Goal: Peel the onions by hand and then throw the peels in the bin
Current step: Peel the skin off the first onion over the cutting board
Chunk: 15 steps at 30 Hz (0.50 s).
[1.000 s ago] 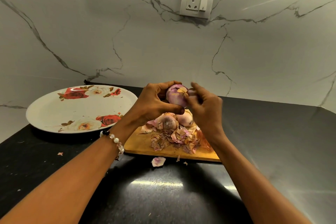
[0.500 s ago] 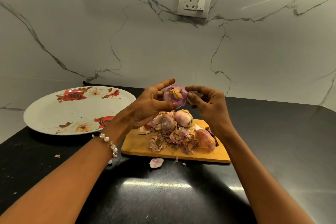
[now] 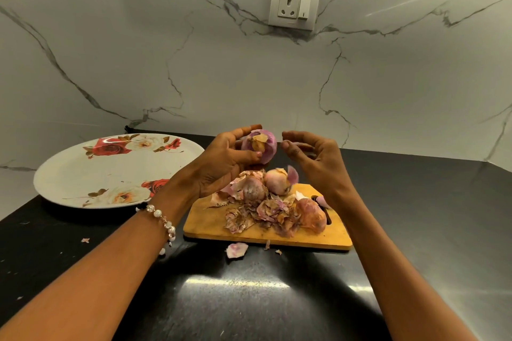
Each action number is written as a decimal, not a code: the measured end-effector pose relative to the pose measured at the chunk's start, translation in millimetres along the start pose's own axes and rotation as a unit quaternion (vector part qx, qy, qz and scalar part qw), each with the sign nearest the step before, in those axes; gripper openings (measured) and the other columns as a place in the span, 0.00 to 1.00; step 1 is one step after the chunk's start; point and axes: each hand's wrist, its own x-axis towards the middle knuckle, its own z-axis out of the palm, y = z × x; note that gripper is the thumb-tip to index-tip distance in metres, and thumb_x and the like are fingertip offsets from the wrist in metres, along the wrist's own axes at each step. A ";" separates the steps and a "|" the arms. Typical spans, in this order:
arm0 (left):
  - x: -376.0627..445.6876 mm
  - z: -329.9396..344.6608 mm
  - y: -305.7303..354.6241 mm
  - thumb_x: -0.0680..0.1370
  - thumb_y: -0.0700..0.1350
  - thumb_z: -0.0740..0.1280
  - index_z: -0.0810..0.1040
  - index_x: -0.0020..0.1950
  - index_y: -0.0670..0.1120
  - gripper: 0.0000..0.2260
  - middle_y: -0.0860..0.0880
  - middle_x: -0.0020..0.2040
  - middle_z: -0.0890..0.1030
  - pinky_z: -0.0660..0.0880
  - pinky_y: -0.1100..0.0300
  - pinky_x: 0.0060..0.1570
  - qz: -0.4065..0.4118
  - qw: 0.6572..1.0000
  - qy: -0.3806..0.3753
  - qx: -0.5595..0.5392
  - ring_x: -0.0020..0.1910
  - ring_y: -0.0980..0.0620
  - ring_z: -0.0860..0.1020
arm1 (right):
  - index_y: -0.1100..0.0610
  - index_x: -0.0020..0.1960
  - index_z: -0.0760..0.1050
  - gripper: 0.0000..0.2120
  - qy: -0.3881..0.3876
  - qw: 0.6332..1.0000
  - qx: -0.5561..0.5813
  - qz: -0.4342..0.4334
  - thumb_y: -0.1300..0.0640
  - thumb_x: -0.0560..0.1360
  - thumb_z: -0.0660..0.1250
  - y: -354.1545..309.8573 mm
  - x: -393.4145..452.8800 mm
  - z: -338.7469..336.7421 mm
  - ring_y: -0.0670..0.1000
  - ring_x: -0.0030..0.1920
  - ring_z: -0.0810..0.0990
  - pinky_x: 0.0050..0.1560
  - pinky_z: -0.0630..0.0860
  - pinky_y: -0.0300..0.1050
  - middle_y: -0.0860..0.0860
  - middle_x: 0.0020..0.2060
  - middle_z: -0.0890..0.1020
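We cannot see the back of the purple onion (image 3: 261, 145), which is covered by the left hand (image 3: 221, 163) and its fingers (image 3: 243, 130). The right hand (image 3: 315, 158) curls so that we cannot tell whether its fingers (image 3: 293, 137) pinch a scrap of peel. The peels (image 3: 257, 210) bury the lower parts of the onions on the cutting board (image 3: 210, 219). Both forearms run off the bottom edge, and the specks on the surface (image 3: 415, 230) are too small to name.
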 end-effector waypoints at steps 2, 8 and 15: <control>-0.8 -0.4 -0.7 0.70 0.34 0.70 0.69 0.70 0.45 0.29 0.41 0.62 0.77 0.77 0.48 0.57 0.006 0.997 -0.008 0.071 0.59 0.43 0.79 | 0.57 0.63 0.77 0.23 -0.023 0.999 -0.002 -0.042 0.49 0.70 0.70 -4.7 -1.1 -0.7 0.48 0.54 0.82 0.54 0.80 0.40 0.53 0.56 0.83; -3.6 0.2 -1.8 0.70 0.35 0.74 0.68 0.72 0.44 0.32 0.47 0.60 0.78 0.78 0.57 0.56 0.040 0.966 -0.042 0.251 0.57 0.50 0.79 | 0.63 0.64 0.77 0.23 -0.067 0.984 -0.095 -0.134 0.62 0.71 0.75 -1.6 -4.1 -0.2 0.47 0.51 0.84 0.52 0.80 0.37 0.54 0.54 0.83; -3.5 3.9 -4.4 0.70 0.37 0.75 0.68 0.73 0.44 0.33 0.47 0.63 0.76 0.78 0.61 0.55 0.058 0.958 -0.029 0.281 0.58 0.50 0.78 | 0.65 0.66 0.75 0.22 -0.050 0.965 -0.190 -0.176 0.63 0.73 0.72 1.2 -5.3 4.4 0.54 0.48 0.84 0.51 0.81 0.39 0.59 0.51 0.84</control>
